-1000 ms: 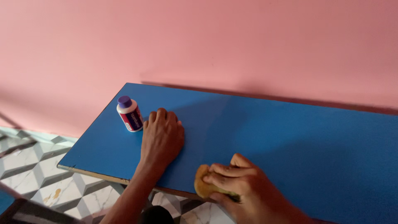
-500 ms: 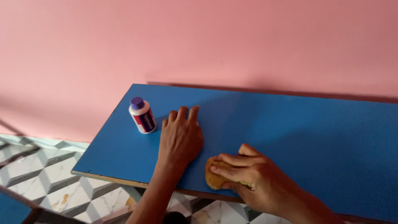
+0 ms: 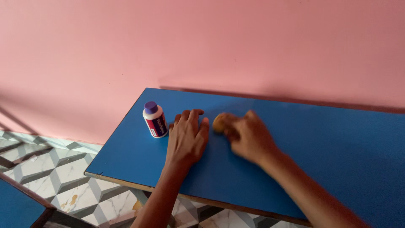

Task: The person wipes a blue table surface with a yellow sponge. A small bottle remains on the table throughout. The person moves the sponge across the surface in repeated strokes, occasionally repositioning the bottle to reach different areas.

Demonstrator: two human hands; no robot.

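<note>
Since earlier, right hand, clamped on sponge, slid toward twelve o'clock; left hand lies flat, fingers spread, bottle at ten o'clock.

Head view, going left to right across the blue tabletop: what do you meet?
White bottle with purple cap → left hand, flat on the blue tabletop → yellow sponge → right hand gripping the sponge.
</note>
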